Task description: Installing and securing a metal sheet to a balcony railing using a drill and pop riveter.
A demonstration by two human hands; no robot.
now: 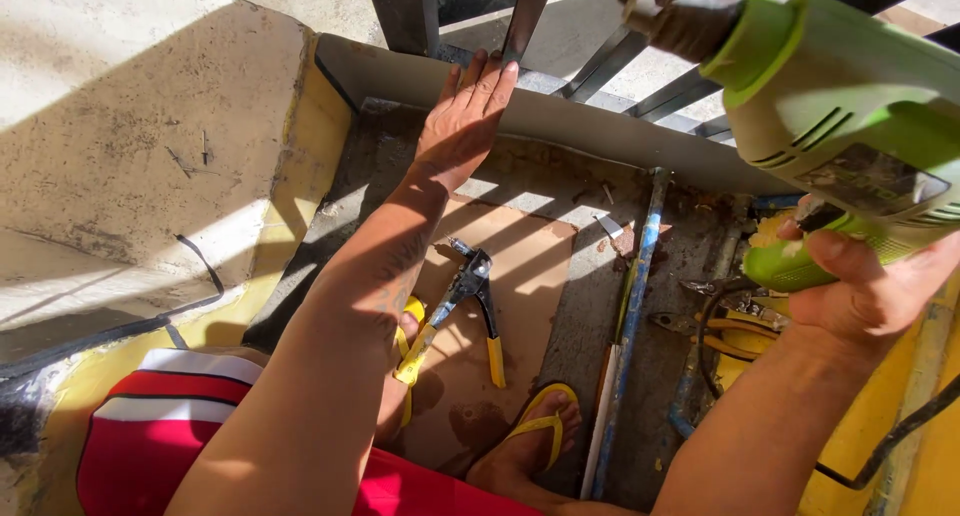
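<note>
My left hand point(463, 119) lies flat, fingers together, pressing on a grey metal sheet strip point(600, 131) that runs along the base of dark metal window bars point(520, 21). My right hand point(868, 288) grips the handle of a light green electric drill point(850, 106). The drill's chuck point(675, 11) points up and left toward the bars, above the strip. Its cable point(890, 441) hangs down at the right.
Yellow-handled pliers point(462, 311) lie on a brown board point(505, 306) by my feet in yellow sandals point(545, 426). A blue pipe point(630, 316) runs along the floor. Tools point(720, 326) are piled at the right. A yellowish concrete wall point(150, 146) stands at the left.
</note>
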